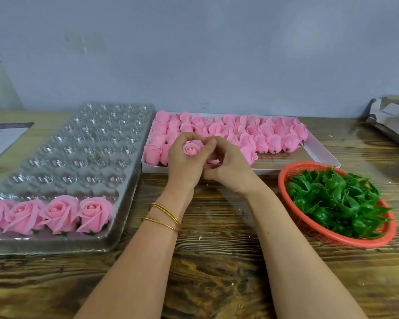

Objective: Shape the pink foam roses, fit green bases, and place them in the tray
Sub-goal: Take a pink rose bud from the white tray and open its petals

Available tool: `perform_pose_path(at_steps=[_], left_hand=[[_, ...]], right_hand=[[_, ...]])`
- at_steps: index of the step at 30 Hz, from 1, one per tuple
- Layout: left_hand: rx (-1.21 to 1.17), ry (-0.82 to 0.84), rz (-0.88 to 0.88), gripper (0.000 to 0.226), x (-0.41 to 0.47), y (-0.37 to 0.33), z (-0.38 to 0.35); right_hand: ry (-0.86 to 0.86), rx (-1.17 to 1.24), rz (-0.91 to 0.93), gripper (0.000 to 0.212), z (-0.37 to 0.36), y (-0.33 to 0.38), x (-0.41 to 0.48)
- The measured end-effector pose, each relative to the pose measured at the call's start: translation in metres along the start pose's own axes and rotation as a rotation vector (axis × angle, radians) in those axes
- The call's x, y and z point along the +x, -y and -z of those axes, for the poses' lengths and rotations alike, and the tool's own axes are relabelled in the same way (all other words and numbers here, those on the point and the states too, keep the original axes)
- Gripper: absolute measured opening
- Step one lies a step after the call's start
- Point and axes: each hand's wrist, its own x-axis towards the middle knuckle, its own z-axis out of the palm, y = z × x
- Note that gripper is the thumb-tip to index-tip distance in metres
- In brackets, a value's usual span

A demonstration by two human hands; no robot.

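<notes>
Cupping one pink rose [192, 148], the left hand [184, 164] and right hand [230, 168] curl their fingers round it; unshaped roses [263, 134] lie just beyond, green bases [332, 199] to the right, the tray [90, 143] to the left.

A small craft workshop: worn wooden bench [217, 261], moulded tray [97, 139] left of the left hand [184, 164], bulk box [319, 154] of roses [263, 134] just beyond it.
</notes>
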Motion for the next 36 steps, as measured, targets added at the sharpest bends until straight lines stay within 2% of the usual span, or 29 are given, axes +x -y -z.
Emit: perform_pose_path(at_steps=[6,11,17,26,29,36], left_hand=[[-0.009,0.001,0.022,0.018,0.0,-0.001,-0.001],[-0.002,0.014,0.029,0.017,0.0,-0.002,-0.001],[0.018,0.048,0.038,0.019,0.001,-0.001,0.001],[0.061,0.071,0.037,0.017,0.0,-0.001,0.001],[0.048,0.049,0.053,0.009,0.0,-0.001,-0.001],[0.034,0.004,0.085,0.011,0.001,0.001,-0.002]], right_hand=[[-0.069,-0.061,0.074,0.058,-0.01,-0.005,0.002],[-0.122,-0.071,0.068,0.068,-0.009,-0.004,0.002],[-0.071,-0.004,0.025,0.072,-0.003,0.002,-0.002],[0.012,0.029,-0.005,0.067,0.001,0.005,-0.005],[0.018,0.002,-0.005,0.069,0.001,0.005,-0.004],[-0.031,-0.072,0.025,0.074,-0.004,0.003,-0.002]])
